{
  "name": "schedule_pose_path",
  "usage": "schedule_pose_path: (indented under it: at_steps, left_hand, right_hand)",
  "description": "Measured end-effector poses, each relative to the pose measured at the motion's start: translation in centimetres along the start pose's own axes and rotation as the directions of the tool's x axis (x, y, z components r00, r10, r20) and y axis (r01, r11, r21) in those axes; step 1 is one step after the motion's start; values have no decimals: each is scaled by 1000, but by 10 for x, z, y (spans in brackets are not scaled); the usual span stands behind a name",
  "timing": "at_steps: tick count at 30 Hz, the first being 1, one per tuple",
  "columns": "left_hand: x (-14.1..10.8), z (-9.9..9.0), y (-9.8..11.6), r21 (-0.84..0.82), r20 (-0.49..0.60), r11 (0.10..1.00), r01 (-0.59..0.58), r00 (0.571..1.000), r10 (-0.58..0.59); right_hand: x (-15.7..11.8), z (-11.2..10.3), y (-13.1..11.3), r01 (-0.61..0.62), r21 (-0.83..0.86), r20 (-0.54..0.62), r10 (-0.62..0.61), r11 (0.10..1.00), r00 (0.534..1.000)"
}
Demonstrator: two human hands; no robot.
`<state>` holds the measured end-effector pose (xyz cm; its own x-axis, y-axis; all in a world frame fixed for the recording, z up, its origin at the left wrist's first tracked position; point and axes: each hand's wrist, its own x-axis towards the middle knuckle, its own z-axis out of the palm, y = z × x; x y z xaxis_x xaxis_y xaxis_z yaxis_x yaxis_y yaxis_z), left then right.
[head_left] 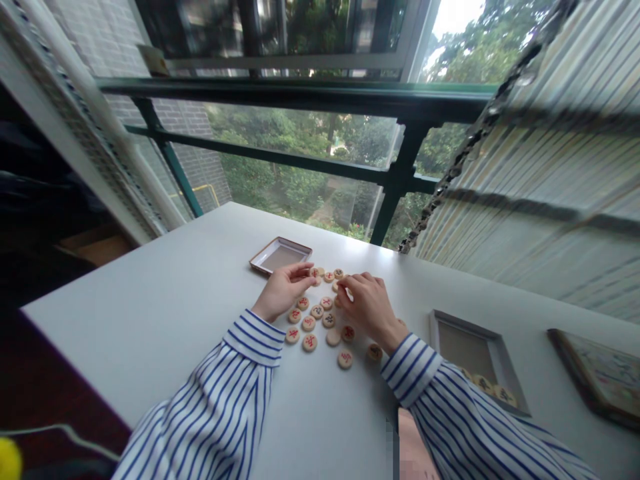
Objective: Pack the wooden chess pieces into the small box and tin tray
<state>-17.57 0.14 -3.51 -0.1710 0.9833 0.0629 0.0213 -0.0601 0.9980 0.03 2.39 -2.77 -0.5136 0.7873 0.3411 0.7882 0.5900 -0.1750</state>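
Several round wooden Chinese chess pieces (310,343) with red or dark characters lie loose on the white table (170,293). At the far side of this group, my left hand (283,290) has its thumb and fingers closed about a red-marked chess piece (315,273). My right hand (367,303) reaches in from the right with its fingertips pinched at a pale chess piece (336,287), partly hidden by the fingers. A blank-faced piece (333,337) lies below that hand, and a dark-marked piece (375,352) sits by the right wrist.
A shallow open box part (255,265) stands beyond my left hand. Right of my right forearm, a grey open box (506,363) holds a row of several pieces. A framed, patterned flat object (600,373) lies at the far right. A green railing (280,157) runs behind the table.
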Motion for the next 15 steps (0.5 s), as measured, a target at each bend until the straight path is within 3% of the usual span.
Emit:
schedule_pose_path:
  at_steps: [5, 9, 15]
  left_hand:
    - [1, -5, -9, 286, 50, 944, -165, 986, 157]
    - [-1, -9, -11, 601, 137, 726, -334, 938, 318]
    - [1, -11, -19, 787, 233, 454, -417, 883, 407]
  right_hand:
    - [0, 1, 0, 5, 4, -16, -5, 1000, 1000]
    - [0, 2, 1, 4, 2, -9, -4, 1000, 1000]
    - [0, 1, 0, -4, -3, 0, 4, 1000, 1000]
